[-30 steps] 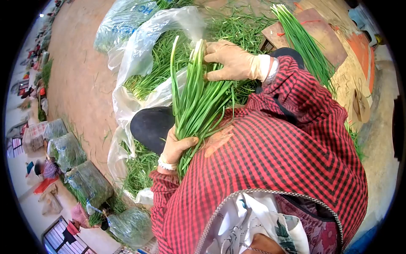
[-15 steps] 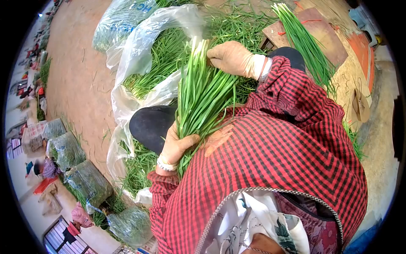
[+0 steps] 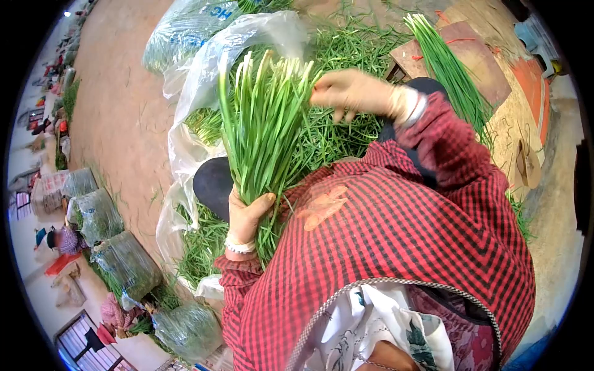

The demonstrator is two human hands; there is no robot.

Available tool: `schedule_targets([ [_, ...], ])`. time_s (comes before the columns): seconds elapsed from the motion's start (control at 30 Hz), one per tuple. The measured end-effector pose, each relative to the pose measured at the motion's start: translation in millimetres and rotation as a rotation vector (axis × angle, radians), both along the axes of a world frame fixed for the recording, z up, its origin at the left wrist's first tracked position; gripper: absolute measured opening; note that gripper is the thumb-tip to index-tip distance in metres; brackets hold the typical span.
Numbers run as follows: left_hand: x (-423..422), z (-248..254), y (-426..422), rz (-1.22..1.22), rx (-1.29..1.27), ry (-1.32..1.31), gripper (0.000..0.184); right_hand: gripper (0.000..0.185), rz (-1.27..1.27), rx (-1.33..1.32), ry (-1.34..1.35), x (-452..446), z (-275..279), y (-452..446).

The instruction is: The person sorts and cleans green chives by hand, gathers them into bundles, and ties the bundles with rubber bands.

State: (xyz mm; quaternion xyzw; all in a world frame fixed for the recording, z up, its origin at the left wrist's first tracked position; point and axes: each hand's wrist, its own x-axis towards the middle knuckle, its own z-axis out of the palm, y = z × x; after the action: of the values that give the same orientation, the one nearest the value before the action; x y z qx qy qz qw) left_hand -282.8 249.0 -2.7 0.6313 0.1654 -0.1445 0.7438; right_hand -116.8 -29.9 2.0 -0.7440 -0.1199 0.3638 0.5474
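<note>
A fanned-out bunch of green stalks with pale ends (image 3: 263,123) stands upright in front of me, pale ends up. My left hand (image 3: 247,213), in a thin glove, is wrapped round its lower part. At the bunch's upper right edge is my right hand (image 3: 359,93), gloved and blurred, its fingertips at the outer stalks; whether they pinch one is unclear. Beneath and behind lie loose green leaves (image 3: 340,136) and an open clear plastic bag (image 3: 192,93). A neat bundle of stalks (image 3: 448,71) rests on a brown board (image 3: 479,55) at the upper right.
A filled plastic bag (image 3: 185,37) lies at the top left. Several wrapped bales (image 3: 127,263) line the left side, with people (image 3: 65,240) beside them. A dark knee (image 3: 212,185) is left of the bunch. A sandal-like object (image 3: 528,162) lies at the right.
The bunch has fanned out wider and shifted left with my left hand. My right hand has moved slightly right and blurred, its lower fingers now hanging apart.
</note>
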Motion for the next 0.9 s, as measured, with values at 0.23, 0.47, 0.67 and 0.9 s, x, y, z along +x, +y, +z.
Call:
schedule_targets([
  [0.23,-6.6,3.5,5.9,0.025,-0.048,-0.005,0.039,0.024,-0.117,0.059,-0.092,-7.3,-37.6,18.7],
  [0.47,-18.8,5.6,16.7,-0.048,0.045,0.049,0.037,0.033,-0.101,-0.697,-0.513,60.0,-75.4,-70.9],
  [0.67,-12.1,3.5,10.9,-0.089,0.021,0.021,0.038,0.035,-0.095,-0.002,-0.853,14.8,-8.3,-21.0],
  [0.9,-13.7,-4.2,7.4,-0.104,-0.005,0.032,0.040,0.023,0.110,-0.292,-1.043,2.3,-47.8,20.6],
])
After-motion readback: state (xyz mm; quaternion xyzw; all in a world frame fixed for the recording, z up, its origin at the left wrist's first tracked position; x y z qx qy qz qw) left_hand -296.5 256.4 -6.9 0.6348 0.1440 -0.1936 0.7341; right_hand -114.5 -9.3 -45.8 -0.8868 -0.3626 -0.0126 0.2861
